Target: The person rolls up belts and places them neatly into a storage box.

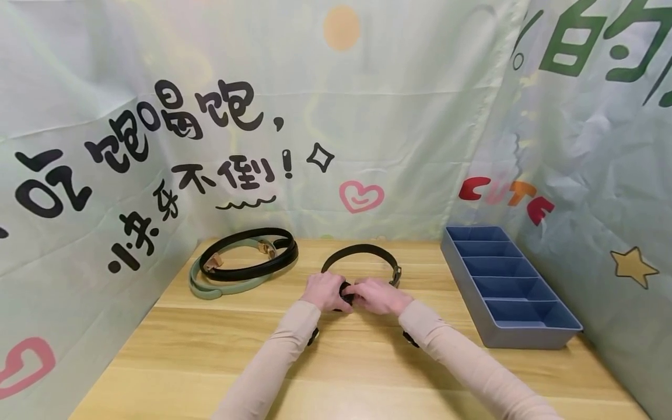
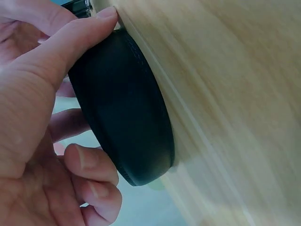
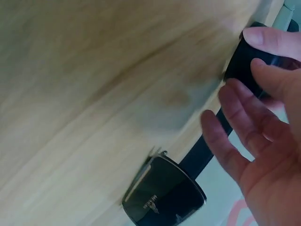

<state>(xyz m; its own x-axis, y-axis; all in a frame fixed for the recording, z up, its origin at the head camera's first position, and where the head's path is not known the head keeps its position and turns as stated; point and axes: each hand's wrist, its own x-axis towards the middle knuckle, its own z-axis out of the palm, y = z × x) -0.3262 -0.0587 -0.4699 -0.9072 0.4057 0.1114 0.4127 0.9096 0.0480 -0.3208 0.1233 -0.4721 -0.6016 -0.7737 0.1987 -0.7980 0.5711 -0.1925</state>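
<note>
A black belt (image 1: 362, 249) stands on edge in a loop at the middle of the table, its near part wound into a small coil (image 3: 244, 63). My left hand (image 1: 325, 291) grips the coil from the left, its thumb along the belt's outer face (image 2: 124, 108) and its fingers behind. From the right, my right hand (image 1: 378, 295) pinches the coil with thumb and index finger; its other fingers are loosely bent. The belt's shiny buckle (image 3: 164, 190) lies to the right, apart from the fingers. The hands partly hide the coil.
On the left, a black belt (image 1: 249, 275) lies looped over a pale green belt (image 1: 207, 291) with metal buckles. A blue-grey box (image 1: 530, 338) with several compartments stands at the right. Printed cloth walls (image 1: 409, 146) enclose the wooden table (image 1: 210, 350) at the back and sides.
</note>
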